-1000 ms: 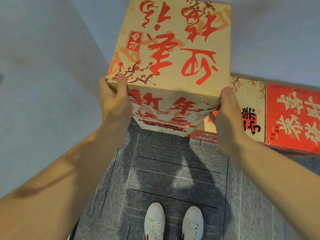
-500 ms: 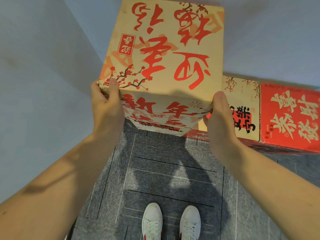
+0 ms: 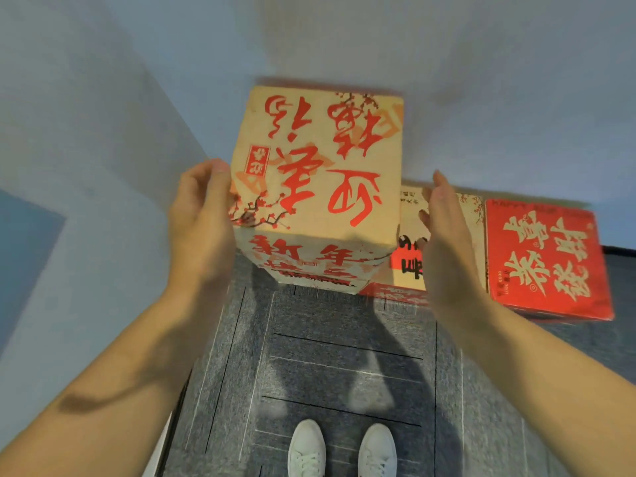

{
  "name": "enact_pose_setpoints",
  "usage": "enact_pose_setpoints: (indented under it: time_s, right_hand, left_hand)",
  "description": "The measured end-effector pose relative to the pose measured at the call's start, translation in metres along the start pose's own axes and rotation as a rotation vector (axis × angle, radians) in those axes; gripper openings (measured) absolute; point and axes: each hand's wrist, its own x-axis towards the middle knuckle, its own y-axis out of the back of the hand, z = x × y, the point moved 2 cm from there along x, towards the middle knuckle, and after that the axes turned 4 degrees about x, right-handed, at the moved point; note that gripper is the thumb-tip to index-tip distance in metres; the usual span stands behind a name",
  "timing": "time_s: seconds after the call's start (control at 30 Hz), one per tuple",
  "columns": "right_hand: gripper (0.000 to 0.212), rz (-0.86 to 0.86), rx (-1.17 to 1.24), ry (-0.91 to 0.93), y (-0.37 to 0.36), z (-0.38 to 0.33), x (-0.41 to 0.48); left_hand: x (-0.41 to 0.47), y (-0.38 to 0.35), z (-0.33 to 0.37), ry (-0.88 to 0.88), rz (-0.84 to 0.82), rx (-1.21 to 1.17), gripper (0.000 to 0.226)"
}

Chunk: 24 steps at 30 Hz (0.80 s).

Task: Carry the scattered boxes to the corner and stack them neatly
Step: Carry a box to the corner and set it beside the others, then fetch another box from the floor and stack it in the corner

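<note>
Tan printed box (image 3: pixel 320 173): at 12 o'clock, in the wall corner; your left hand (image 3: pixel 199 218) at its 9 o'clock edge, right hand (image 3: pixel 447 242) clear at 3, fingers (image 3: pixel 438 187) wide, holding nothing; hazard: a stray brush could skew or topple it.

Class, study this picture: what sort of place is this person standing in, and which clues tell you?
Probably a corner of an office or storeroom: grey carpet tiles underfoot, plain pale walls meeting behind a tan carton, and a red box nearby.
</note>
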Motion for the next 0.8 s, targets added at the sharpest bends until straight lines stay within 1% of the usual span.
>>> enact_pose_setpoints:
  time_s: [0.03, 0.1, 0.17, 0.23, 0.3, 0.37, 0.5, 0.6, 0.7, 0.8]
  right_hand:
    - [0.051, -0.006, 0.007, 0.022, 0.003, -0.026, -0.006]
    - [0.049, -0.023, 0.038, 0.054, 0.01, -0.088, -0.021]
    - [0.054, -0.046, 0.067, 0.092, 0.021, -0.159, -0.038]
    - [0.062, -0.031, 0.075, 0.161, 0.036, -0.229, -0.057]
    - [0.067, -0.008, 0.061, 0.274, 0.052, -0.296, -0.073]
    - [0.073, 0.004, 0.095, 0.331, 0.068, -0.361, -0.092]
    - [0.067, -0.016, 0.134, 0.414, 0.097, -0.473, -0.134]
    - [0.074, 0.006, 0.117, 0.496, 0.119, -0.534, -0.156]
    - [0.08, 0.064, 0.154, 0.549, 0.14, -0.576, -0.172]
    - [0.074, 0.084, 0.177, 0.594, 0.155, -0.602, -0.183]
  left_hand:
    - [-0.01, -0.002, 0.026, -0.029, -0.069, 0.003, 0.015]
    - [-0.031, -0.003, 0.086, -0.113, -0.182, 0.015, 0.019]
    - [-0.045, 0.003, 0.153, -0.18, -0.237, -0.004, 0.022]
    - [-0.058, 0.012, 0.224, -0.257, -0.254, -0.025, 0.024]
    - [-0.074, 0.022, 0.301, -0.376, -0.255, -0.027, 0.035]
    - [-0.09, 0.027, 0.373, -0.436, -0.27, -0.072, 0.041]
    - [-0.13, 0.026, 0.5, -0.535, -0.279, -0.164, 0.046]
    - [-0.157, 0.023, 0.566, -0.638, -0.275, -0.195, 0.047]
    - [-0.178, 0.02, 0.601, -0.677, -0.294, -0.215, 0.039]
    - [-0.19, 0.016, 0.617, -0.702, -0.295, -0.234, 0.035]
